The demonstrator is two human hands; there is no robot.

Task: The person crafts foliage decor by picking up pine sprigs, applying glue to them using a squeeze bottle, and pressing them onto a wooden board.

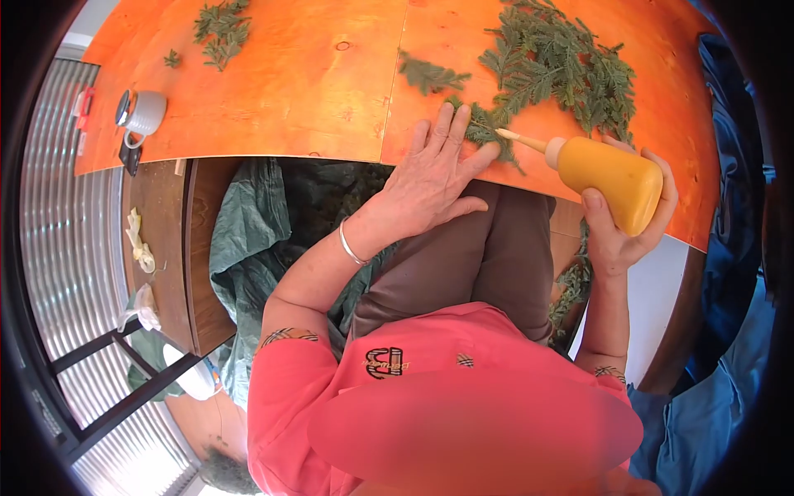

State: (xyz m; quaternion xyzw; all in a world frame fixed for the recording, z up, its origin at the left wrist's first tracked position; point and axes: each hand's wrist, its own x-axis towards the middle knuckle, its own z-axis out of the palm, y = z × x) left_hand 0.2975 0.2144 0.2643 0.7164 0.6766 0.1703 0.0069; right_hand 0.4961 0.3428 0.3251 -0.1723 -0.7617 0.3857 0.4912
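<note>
A yellow squeeze bottle (610, 178) with a long pale nozzle is held in my right hand (616, 236), fingers wrapped round it. Its nozzle tip points left, at or just over a small green sprig (484, 126) by the front edge of the orange table (314, 99). My left hand (434, 178) lies with fingers spread, its fingertips on or beside the left part of that sprig. A separate sprig (432, 74) lies just beyond my left fingertips. Behind the bottle is a large heap of green sprigs (566, 70).
More sprigs (222, 33) lie at the far left of the table, near a white cup (145, 113) and a dark phone-like object (129, 157) at the edge. Below the table are green sheeting (248, 223) and a wooden cabinet (161, 240). Blue fabric (732, 165) hangs at the right.
</note>
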